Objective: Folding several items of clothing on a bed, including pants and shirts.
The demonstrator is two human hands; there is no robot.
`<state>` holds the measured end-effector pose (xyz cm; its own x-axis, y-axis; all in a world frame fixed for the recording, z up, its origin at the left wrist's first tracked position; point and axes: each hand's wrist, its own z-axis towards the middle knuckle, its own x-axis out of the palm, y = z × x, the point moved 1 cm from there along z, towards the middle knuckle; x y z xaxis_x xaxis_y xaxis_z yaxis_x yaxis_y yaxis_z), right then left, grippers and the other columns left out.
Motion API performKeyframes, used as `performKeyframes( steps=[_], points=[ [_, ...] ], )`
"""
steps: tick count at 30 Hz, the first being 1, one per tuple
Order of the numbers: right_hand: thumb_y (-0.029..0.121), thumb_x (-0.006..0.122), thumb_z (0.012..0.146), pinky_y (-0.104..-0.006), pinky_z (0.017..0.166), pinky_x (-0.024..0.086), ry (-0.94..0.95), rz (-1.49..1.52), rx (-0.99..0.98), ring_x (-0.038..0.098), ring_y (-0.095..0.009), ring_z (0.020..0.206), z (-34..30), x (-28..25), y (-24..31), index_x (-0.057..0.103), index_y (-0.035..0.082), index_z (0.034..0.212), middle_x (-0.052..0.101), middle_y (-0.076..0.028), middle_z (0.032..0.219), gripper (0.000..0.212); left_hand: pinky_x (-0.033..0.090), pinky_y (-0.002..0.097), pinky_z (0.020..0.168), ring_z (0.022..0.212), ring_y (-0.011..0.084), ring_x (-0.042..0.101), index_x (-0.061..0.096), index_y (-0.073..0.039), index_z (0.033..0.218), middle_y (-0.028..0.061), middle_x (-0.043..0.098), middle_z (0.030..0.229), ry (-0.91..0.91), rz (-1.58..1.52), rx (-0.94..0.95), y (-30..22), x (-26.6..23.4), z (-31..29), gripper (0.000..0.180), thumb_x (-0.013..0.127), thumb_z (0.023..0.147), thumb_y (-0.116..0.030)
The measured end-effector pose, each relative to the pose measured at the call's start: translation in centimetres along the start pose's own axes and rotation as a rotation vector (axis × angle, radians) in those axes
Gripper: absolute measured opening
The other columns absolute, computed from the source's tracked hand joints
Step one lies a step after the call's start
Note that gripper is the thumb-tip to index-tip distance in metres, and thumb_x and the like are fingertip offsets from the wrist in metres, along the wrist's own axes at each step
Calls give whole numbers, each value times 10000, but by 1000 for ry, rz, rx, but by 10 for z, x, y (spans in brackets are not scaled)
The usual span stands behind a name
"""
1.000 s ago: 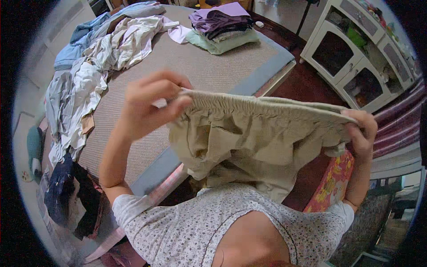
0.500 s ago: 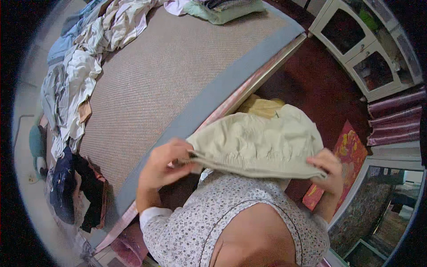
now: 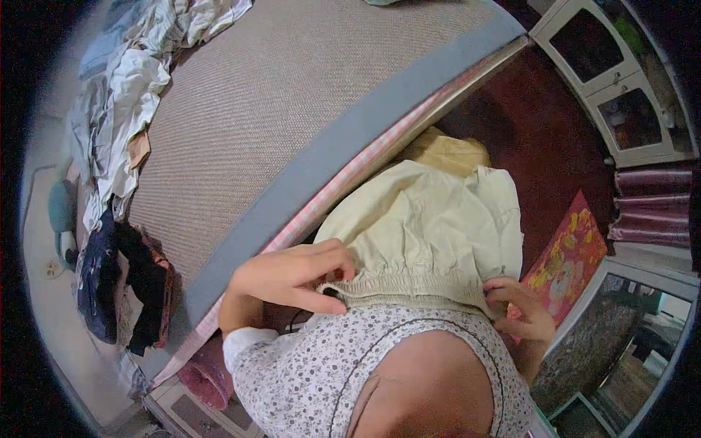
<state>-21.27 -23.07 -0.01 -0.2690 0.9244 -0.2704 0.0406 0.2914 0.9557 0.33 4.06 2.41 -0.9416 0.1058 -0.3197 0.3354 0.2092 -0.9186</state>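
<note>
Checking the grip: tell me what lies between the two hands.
In the head view, only the gathered elastic waistband of the pale green shorts spans from the left hand to the right hand.

Right hand [image 3: 520, 310] fingertips behind shorts' waistband [image 3: 409, 281]

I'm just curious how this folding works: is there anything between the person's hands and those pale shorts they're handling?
Nothing visible. The left hand pinches the elastic waistband of the pale shorts directly, and the right hand grips the waistband's other end. The shorts hang against the person's body, beside the edge of the bed, with no other item in between.
</note>
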Motion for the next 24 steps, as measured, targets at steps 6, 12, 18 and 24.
performKeyframes(
  steps=[6, 12, 18, 24],
  points=[
    [185, 614, 592, -329, 787, 358, -17, -136, 104, 444, -282, 938, 3, 0, 7, 461, 49, 1059, 463, -137, 988, 510, 383, 279, 655, 766, 215, 470, 429, -9, 896, 109, 437, 852, 19, 32, 95, -17, -12, 3, 314, 588, 699, -196],
    [167, 622, 558, -339, 814, 334, -72, -176, 7, 406, -283, 965, -9, 8, -8, 433, 83, 1118, 423, -122, 997, 596, 357, 291, 762, 884, 237, 447, 461, 6, 969, 124, 434, 963, -37, 45, 212, -16, -14, -4, 316, 569, 699, -120],
    [136, 615, 539, -338, 823, 327, -116, -242, 111, 375, -273, 999, -15, 18, -3, 429, 59, 1116, 401, -145, 1067, 610, 380, 284, 773, 952, 244, 454, 458, -3, 1082, 171, 406, 1096, -120, 112, 263, -2, -2, -18, 389, 535, 716, -110],
    [146, 614, 542, -329, 673, 420, -437, -248, -31, 538, -273, 744, -10, 20, -17, 514, -3, 957, 555, -129, 810, 452, 428, 284, 678, 800, 240, 532, 546, 13, 903, 147, 519, 931, -534, 132, 292, 4, 14, -6, 248, 542, 696, -123]
  ],
)
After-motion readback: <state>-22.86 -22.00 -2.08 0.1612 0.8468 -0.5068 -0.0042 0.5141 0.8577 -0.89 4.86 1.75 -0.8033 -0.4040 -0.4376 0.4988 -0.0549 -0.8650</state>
